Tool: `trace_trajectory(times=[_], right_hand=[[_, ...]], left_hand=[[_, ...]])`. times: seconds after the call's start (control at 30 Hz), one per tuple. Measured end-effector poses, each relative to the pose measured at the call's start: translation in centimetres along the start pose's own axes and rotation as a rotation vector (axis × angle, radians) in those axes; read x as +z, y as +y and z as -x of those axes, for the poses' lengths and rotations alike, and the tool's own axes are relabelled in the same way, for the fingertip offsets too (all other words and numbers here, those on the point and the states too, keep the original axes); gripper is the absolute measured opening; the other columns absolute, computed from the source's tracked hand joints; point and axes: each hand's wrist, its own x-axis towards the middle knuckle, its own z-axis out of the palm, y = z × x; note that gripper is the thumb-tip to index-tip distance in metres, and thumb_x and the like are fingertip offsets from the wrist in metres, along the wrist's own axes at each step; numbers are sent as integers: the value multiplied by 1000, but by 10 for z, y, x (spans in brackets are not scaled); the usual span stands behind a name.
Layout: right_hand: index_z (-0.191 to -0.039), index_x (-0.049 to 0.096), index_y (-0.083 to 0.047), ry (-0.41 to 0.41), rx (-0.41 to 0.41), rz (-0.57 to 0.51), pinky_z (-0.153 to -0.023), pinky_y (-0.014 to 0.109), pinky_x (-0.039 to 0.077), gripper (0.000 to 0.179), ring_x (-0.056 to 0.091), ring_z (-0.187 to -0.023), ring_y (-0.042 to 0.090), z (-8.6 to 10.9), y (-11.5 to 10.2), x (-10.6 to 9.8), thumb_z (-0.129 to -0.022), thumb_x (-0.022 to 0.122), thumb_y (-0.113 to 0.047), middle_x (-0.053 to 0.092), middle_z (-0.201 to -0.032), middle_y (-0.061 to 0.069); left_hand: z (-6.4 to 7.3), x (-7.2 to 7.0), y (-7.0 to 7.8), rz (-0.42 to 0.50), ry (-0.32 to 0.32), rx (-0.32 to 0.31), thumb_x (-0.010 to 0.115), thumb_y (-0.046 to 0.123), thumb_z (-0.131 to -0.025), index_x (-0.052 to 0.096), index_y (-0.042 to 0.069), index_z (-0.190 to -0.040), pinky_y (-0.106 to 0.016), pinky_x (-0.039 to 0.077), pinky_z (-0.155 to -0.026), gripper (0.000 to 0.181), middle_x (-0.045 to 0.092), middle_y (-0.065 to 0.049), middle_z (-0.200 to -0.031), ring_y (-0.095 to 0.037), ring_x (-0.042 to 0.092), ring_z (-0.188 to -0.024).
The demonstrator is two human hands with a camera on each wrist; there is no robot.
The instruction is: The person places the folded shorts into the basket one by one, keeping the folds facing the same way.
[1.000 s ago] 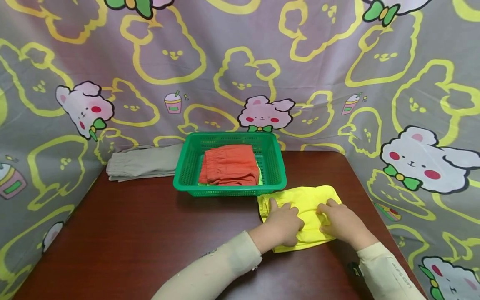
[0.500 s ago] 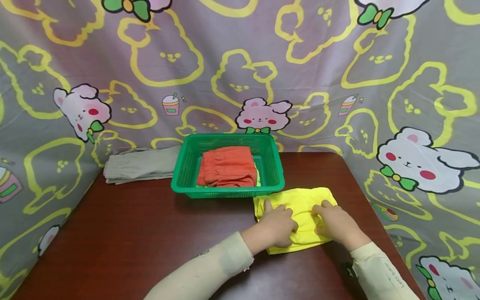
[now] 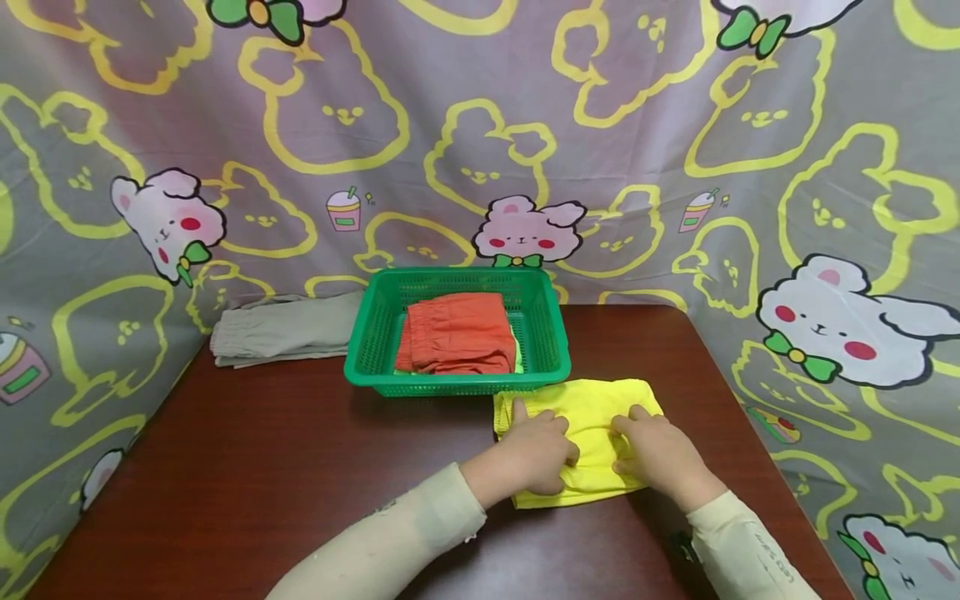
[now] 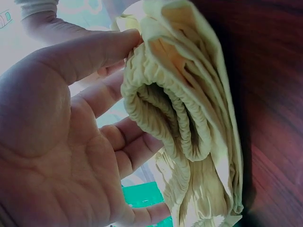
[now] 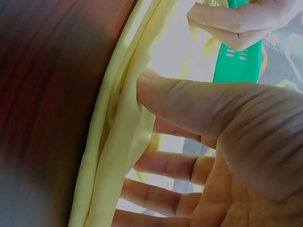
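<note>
Folded yellow pants with a gathered elastic waistband lie on the table in front of the basket's right side. My left hand rests on their left part near the waistband, thumb and fingers spread over the cloth. On the right part, my right hand touches the top with its fingertips. The left wrist view shows the rolled waistband edge-on beside the loosely bent fingers. In the right wrist view, the thumb presses the folded layers and the other fingers spread across them.
A green perforated basket stands behind the pants, holding folded red-orange pants over a bright green piece of cloth. Folded grey pants lie to its left. A patterned curtain encloses the back and sides of the brown table.
Both hands have slid the yellow pants a little to the left along the table, staying on the cloth throughout. The basket and the grey pants keep their places.
</note>
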Motion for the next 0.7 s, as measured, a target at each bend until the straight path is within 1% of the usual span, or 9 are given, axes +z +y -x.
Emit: trace_trajectory(times=[0.17, 0.4, 0.53, 0.7], right_hand=[[-89, 63, -14, -9, 15, 9, -50, 35, 41, 39, 46, -58, 22, -1, -6, 2, -66, 94, -21, 47, -80, 3], [-88, 62, -15, 15, 3, 25, -48, 34, 39, 40, 44, -56, 22, -2, -13, 4, -65, 94, -23, 45, -78, 2], [-87, 62, -15, 8, 1, 28, -47, 33, 39, 40, 44, -57, 21, -3, -17, 5, -66, 94, -25, 45, -78, 1], [-86, 61, -16, 10, 2, 30, -48, 34, 40, 41, 45, -57, 21, -5, -24, 7, -65, 95, -27, 45, -78, 0]], left_hand=[[4, 2, -6, 7, 8, 17, 80, 44, -77, 75, 46, -103, -67, 33, -102, 27, 60, 9, -109, -14, 53, -110], [8, 5, -13, 36, 9, 19, 80, 40, -77, 75, 45, -104, -71, 30, -105, 28, 60, 9, -108, -16, 53, -113], [12, 8, -18, 38, 21, 28, 80, 40, -76, 75, 45, -102, -68, 31, -103, 27, 59, 9, -106, -14, 53, -110], [19, 9, -24, 50, 26, 32, 80, 40, -77, 75, 44, -101, -61, 33, -97, 25, 59, 9, -104, -15, 53, -110]])
